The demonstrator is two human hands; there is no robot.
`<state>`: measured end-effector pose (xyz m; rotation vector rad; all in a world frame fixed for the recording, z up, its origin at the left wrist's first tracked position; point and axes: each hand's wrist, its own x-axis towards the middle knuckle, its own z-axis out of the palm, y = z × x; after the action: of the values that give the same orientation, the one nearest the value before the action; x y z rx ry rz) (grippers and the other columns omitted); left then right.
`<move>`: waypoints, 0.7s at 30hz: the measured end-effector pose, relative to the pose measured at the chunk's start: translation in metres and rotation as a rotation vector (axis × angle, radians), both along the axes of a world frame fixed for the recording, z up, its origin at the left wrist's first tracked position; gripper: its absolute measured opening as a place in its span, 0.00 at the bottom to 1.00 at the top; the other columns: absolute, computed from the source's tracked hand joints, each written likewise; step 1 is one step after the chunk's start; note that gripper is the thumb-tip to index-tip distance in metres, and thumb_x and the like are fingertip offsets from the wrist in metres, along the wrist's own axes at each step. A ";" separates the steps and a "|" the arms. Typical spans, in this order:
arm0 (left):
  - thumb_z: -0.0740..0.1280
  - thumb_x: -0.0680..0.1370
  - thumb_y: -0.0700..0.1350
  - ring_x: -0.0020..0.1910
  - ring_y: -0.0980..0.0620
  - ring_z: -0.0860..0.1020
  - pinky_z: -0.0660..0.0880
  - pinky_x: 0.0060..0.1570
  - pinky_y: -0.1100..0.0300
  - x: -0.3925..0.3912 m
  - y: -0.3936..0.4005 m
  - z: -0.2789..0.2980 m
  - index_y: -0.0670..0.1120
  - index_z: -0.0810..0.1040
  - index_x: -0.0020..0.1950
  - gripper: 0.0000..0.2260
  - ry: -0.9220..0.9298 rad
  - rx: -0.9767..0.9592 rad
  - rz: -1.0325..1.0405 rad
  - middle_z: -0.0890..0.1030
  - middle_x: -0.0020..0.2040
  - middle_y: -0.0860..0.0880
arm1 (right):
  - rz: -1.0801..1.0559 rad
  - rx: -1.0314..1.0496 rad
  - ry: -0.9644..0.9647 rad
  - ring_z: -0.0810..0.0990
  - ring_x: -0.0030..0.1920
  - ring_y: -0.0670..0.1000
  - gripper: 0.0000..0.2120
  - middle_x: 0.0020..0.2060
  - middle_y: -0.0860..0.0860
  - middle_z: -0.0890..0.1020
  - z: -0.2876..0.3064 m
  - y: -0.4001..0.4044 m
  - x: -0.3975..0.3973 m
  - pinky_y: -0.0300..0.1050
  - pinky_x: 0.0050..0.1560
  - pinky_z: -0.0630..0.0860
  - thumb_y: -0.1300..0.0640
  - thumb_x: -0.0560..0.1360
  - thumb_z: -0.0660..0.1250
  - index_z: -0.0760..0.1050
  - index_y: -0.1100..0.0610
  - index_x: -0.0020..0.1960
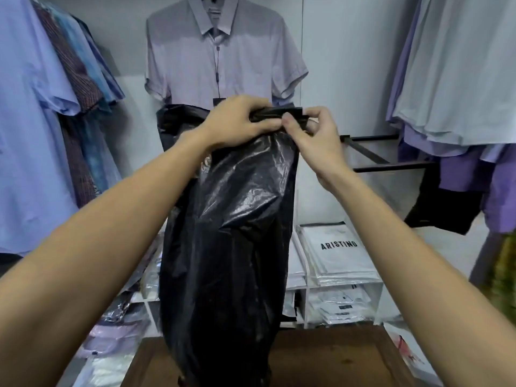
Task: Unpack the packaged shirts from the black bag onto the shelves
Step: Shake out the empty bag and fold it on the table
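Observation:
A shiny black plastic bag (231, 247) hangs upright in the middle of the head view, its bottom resting near a brown wooden surface (329, 358). My left hand (237, 121) grips the bag's gathered top edge, fingers curled over it. My right hand (312, 135) pinches the same black edge right beside it, thumb and fingers touching the plastic. The bag's contents are hidden. Behind the bag, white shelf compartments (307, 291) hold packaged shirts (337, 252), the top one printed ARISTINO.
A lilac short-sleeved shirt (220, 51) hangs on the wall straight ahead. Racks of blue and purple shirts hang at the left (30, 107) and right (460, 79). A dark metal rail (391, 163) juts out at the right. More wrapped shirts (111, 339) lie low at the left.

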<state>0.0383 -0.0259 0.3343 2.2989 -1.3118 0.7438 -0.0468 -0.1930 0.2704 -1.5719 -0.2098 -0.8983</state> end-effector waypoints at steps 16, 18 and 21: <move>0.61 0.81 0.58 0.52 0.42 0.79 0.74 0.56 0.47 0.026 0.010 0.011 0.53 0.71 0.40 0.13 0.139 -0.183 0.143 0.75 0.39 0.54 | 0.077 -0.259 0.649 0.80 0.48 0.42 0.30 0.49 0.43 0.81 -0.275 0.038 -0.026 0.45 0.52 0.79 0.33 0.65 0.78 0.74 0.45 0.60; 0.60 0.82 0.58 0.53 0.42 0.78 0.73 0.54 0.48 0.027 0.011 0.011 0.53 0.71 0.41 0.13 0.081 -0.178 0.154 0.76 0.40 0.53 | 0.203 -0.104 0.727 0.80 0.36 0.37 0.16 0.40 0.41 0.83 -0.290 0.042 -0.023 0.35 0.40 0.76 0.47 0.74 0.77 0.75 0.51 0.55; 0.59 0.84 0.57 0.53 0.43 0.77 0.69 0.49 0.51 0.026 0.015 0.011 0.47 0.74 0.51 0.14 -0.034 -0.197 0.233 0.80 0.49 0.46 | 0.252 -0.064 0.693 0.78 0.38 0.34 0.08 0.36 0.37 0.83 -0.311 0.052 -0.024 0.34 0.42 0.72 0.54 0.82 0.66 0.81 0.58 0.53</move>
<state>0.0647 -0.0114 0.3456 2.3090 -0.9465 0.9458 -0.0712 -0.1414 -0.0406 -1.7767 0.0604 -0.1241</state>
